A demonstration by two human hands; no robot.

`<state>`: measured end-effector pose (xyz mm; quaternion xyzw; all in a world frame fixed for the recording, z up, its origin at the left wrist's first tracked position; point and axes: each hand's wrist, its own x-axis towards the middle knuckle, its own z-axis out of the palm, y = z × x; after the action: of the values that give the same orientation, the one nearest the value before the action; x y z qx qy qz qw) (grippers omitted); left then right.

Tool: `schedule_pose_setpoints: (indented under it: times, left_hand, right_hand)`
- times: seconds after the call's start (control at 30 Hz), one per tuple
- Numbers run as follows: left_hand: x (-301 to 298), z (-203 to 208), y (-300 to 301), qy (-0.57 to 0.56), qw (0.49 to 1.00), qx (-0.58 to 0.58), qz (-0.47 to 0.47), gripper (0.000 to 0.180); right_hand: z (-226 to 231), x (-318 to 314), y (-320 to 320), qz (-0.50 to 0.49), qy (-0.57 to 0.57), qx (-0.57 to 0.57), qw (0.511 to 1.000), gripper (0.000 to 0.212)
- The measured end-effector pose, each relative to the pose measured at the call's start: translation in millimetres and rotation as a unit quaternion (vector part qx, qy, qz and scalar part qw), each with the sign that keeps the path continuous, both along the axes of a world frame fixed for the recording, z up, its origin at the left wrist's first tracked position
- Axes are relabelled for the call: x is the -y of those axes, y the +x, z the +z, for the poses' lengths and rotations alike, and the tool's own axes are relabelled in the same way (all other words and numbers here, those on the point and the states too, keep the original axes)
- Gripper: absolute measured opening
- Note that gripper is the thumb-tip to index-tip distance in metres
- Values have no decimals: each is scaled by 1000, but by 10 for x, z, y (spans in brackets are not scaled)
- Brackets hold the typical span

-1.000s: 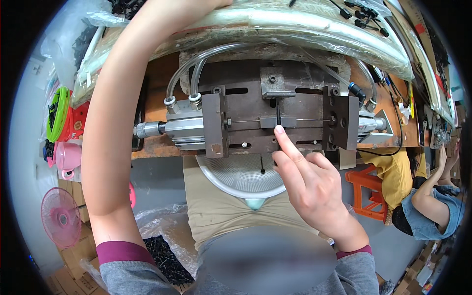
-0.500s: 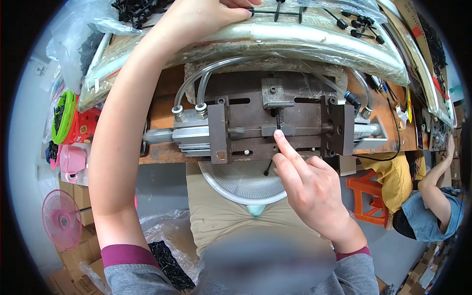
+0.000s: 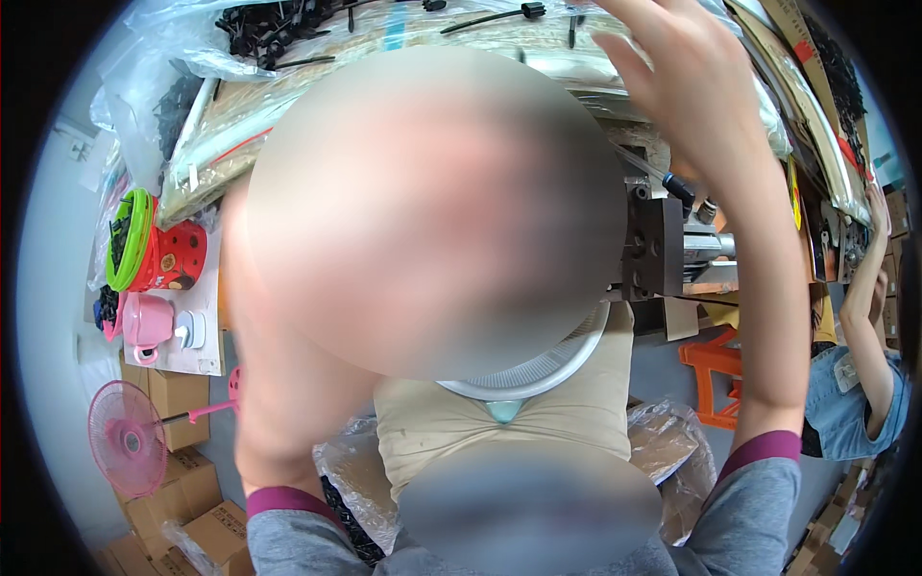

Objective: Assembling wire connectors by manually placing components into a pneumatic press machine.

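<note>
Left hand's lost behind a big blur, only its forearm [image 3: 288, 422] shows, so can't tell if it's open or gripping. Right hand [image 3: 675, 60] is up top, thumb spread away from the fingers, fingertips cut off by the edge. Around them, left to right: pink fan [image 3: 125, 437], red bucket [image 3: 181, 255], heap of black parts [image 3: 257, 34], white basket [image 3: 538, 382] over the lap, small black part [image 3: 573, 32] just left of the right hand, machine [image 3: 657, 247] mostly blocked by the blur, orange stool [image 3: 709, 379]
</note>
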<state>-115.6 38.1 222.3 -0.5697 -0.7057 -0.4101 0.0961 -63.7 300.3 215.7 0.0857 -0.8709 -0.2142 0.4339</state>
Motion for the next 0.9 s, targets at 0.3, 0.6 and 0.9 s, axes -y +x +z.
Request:
schedule_pose_setpoints:
  times: [0.3, 0.6, 0.9]
  left_hand:
    - [52, -966, 714, -45, 997, -49, 39, 27]
    - [-74, -1084, 708, -93, 987, -86, 99, 25]
    - [-88, -1059, 683, -98, 989, -58, 95, 25]
  right_hand:
    - [297, 47, -687, -96, -52, 352, 930, 30]
    - [363, 57, -415, -78, -92, 351, 929, 23]
    - [313, 11, -461, -73, -60, 375, 922, 18]
